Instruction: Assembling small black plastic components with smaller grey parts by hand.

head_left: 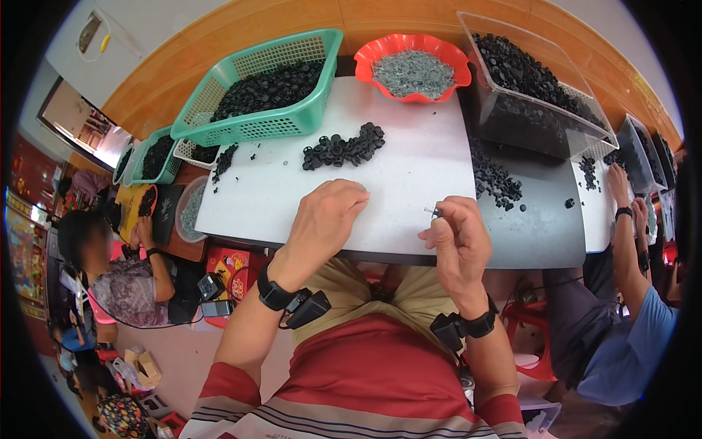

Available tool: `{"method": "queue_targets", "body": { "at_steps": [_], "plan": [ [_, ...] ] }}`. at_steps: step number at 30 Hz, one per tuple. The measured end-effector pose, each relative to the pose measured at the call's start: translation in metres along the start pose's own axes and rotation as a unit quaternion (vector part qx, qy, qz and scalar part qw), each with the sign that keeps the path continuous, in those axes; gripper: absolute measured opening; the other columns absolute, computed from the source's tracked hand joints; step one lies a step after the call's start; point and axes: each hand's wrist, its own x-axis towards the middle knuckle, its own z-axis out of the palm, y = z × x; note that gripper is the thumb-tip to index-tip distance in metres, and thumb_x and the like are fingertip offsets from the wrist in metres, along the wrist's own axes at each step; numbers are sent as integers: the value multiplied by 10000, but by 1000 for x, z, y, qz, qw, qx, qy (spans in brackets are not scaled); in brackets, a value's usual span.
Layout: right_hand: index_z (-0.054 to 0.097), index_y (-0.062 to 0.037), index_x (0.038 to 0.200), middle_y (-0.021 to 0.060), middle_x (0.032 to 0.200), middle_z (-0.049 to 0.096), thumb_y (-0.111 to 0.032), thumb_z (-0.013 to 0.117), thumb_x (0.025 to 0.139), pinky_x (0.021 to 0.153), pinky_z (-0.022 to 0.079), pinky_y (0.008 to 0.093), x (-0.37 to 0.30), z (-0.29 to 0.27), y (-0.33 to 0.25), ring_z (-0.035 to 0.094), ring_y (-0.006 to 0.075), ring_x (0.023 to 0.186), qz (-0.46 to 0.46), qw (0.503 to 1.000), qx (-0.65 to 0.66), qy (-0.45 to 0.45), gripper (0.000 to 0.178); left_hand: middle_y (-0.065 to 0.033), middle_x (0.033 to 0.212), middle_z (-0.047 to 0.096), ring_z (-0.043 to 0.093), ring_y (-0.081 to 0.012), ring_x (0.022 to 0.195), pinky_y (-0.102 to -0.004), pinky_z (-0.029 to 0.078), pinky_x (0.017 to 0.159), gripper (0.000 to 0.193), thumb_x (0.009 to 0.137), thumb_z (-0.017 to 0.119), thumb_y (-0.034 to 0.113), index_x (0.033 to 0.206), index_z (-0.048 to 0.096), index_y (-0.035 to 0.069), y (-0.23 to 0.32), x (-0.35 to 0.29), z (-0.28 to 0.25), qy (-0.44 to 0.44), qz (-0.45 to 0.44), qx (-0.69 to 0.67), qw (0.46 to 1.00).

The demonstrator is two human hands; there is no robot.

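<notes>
My right hand (461, 238) is raised over the front edge of the white board (409, 161). Between its thumb and fingertips it pinches a small metal screw (429, 211) with a dark piece at one end. My left hand (327, 216) is lowered onto the board, back up and fingers curled together; whatever they may hold is hidden beneath. Just beyond it lies a loose pile of black plastic caps (344, 150).
A green basket (256, 128) of black parts stands at the far left, a red scalloped bowl (413, 97) of screws at the back, and a clear bin (526, 110) of black parts at the right. Loose black pieces (497, 183) lie below the bin. People work on both sides.
</notes>
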Motion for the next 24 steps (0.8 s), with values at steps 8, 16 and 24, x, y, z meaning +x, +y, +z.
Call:
{"method": "queue_targets", "body": {
  "at_steps": [8,16,24],
  "plan": [
    [604,45,1116,114,1071,573,-25,633,974,575,553,226,0,0,1,610,96,685,-11,1000,3,2,161,-142,960,725,703,-282,873,-332,545,775,173,812,724,8,984,735,-8,7,9,-13,-73,-74,-93,990],
    [604,40,1115,114,1070,575,-19,634,971,571,545,225,0,0,-1,613,99,685,-4,1000,1,4,158,-109,964,730,694,-208,854,-301,539,769,167,813,734,-2,980,734,-12,3,12,-13,-98,-88,-134,982],
    [603,36,1107,117,1063,575,-1,634,964,568,536,221,1,1,-4,629,108,687,-9,1000,3,-15,152,-108,1003,734,702,-153,843,-261,564,788,152,841,737,-59,978,723,6,1,3,-5,-80,-221,-422,876]
  ]
}}
